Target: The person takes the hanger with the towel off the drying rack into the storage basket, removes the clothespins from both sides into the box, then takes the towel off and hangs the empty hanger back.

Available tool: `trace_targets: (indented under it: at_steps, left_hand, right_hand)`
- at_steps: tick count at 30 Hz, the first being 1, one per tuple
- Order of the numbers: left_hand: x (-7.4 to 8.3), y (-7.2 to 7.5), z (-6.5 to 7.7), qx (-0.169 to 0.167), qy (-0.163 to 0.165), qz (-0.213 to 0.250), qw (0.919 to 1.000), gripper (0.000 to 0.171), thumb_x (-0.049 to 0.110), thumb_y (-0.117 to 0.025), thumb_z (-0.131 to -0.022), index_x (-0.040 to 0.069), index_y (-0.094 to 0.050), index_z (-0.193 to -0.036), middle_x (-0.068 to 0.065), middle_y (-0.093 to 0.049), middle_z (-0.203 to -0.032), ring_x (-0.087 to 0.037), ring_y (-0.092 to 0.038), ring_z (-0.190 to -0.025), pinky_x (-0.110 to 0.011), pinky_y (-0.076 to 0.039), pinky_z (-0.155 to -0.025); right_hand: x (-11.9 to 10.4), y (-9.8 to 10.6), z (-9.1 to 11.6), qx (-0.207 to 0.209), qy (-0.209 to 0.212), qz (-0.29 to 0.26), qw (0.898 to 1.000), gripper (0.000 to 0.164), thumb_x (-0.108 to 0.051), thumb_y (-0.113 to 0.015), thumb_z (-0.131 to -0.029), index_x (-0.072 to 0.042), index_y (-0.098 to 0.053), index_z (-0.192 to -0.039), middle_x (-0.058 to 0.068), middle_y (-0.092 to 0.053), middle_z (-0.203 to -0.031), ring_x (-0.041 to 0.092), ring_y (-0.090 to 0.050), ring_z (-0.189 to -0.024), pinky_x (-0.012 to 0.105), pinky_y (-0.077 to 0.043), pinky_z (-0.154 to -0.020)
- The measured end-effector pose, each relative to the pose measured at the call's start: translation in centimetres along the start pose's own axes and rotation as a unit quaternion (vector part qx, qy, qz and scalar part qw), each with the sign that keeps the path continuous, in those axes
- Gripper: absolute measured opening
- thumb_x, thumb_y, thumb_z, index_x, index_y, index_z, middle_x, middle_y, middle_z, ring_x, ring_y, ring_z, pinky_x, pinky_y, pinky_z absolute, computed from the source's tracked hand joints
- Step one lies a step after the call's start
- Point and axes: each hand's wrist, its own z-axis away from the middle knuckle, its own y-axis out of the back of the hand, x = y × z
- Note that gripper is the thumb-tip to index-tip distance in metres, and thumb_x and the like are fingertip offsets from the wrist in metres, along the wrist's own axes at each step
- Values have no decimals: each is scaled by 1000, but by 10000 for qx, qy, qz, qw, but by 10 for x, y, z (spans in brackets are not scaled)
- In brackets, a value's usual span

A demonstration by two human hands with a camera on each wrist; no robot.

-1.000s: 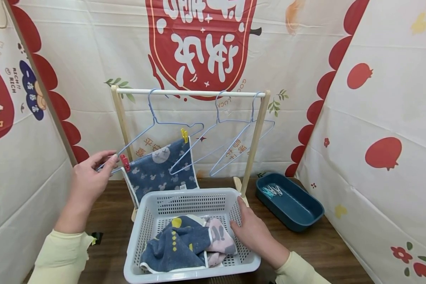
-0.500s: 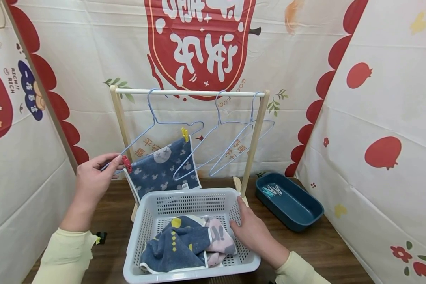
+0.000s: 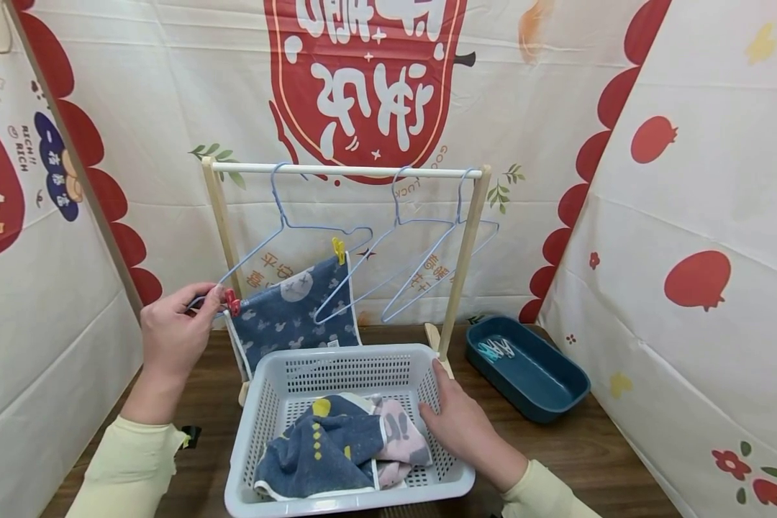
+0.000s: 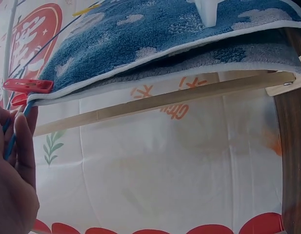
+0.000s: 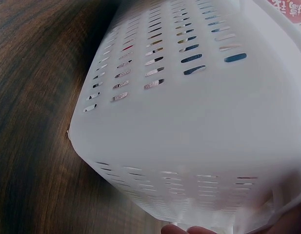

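Left hand point(image 3: 178, 327) pinching left hanger point(image 3: 283, 217), right hand point(image 3: 466, 421) on basket point(image 3: 350, 351)

Clock taken from the basket's middle, head view. We have the rack point(image 3: 346, 170) at 12, carrying all three hangers. Middle hanger point(image 3: 398, 216) cuts in front of the hung towel point(image 3: 291, 313) at 11; the basket's far rim hides that towel's bottom edge. Right post point(image 3: 462, 266) crosses in front of the right hanger point(image 3: 460, 214).

Containers: basket on the bench point(image 3: 203, 388) holds a rumpled dotted towel point(image 3: 330, 446), partly over a pink cloth point(image 3: 403, 432). Teal bin point(image 3: 537, 374), between 2 and 3, has a few small clips point(image 3: 490, 350) toward its own 10 o'clock.

Left hand at 10 grips the left hanger's end, just beside the red clip point(image 3: 232, 303); yellow clip point(image 3: 339, 250) sits near the towel's other top corner. Right hand at 3 grasps the basket's right rim.
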Motion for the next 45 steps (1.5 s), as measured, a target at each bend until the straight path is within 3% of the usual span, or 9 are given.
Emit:
trace_targets:
  at_steps: [7,14,28,34,39,45]
  left_hand:
    - [-3,1,-1,43,-256,69,9996,13,-2,-82,-98,-7,-82,-110,-23,-82,-99,26,-61,-93,-4,-50,-79]
    - [0,4,-4,180,-349,209,9990,13,-4,-82,-97,-9,-82,-109,-25,-81,-96,24,-63,-92,-5,-51,-82]
    - [9,21,-10,509,-105,357,9980,17,-6,-83,-96,-6,-83,-113,-26,-80,-98,16,-69,-87,-7,-53,-78]
    - [16,30,-12,659,302,389,9966,16,-1,-82,-99,-4,-84,-115,-18,-82,-99,10,-70,-79,-8,-54,-73]
    - [22,39,-12,697,836,571,9924,18,6,-80,-102,-3,-83,-117,8,-81,-97,2,-70,-73,-10,-54,-66]
    - [22,45,-11,882,1097,1001,9850,17,2,-78,-102,-8,-82,-116,10,-81,-93,-2,-74,-73,-13,-56,-63]
  right_hand:
    - [-1,0,0,6,-9,11,10000,86,-31,-72,-107,-14,-25,-176,25,-48,-165,38,-67,-130,69,-56,-104]
    - [-1,0,0,-16,-20,-11,10000,86,-31,-72,-107,-14,-24,-176,25,-49,-165,38,-67,-129,68,-56,-104]
    - [0,0,0,17,-3,-7,10000,86,-31,-73,-106,-13,-25,-176,25,-51,-163,37,-69,-127,68,-58,-102]
    - [0,0,-1,8,-27,-16,10000,86,-31,-72,-106,-14,-25,-176,25,-50,-164,37,-68,-128,68,-57,-102]
    - [0,0,-1,13,-19,0,10000,86,-31,-72,-106,-14,-25,-176,24,-50,-164,37,-68,-129,68,-57,-103]
    - [0,-1,-1,10,-29,-33,10000,87,-32,-72,-107,-14,-24,-177,24,-47,-167,38,-67,-131,68,-56,-105]
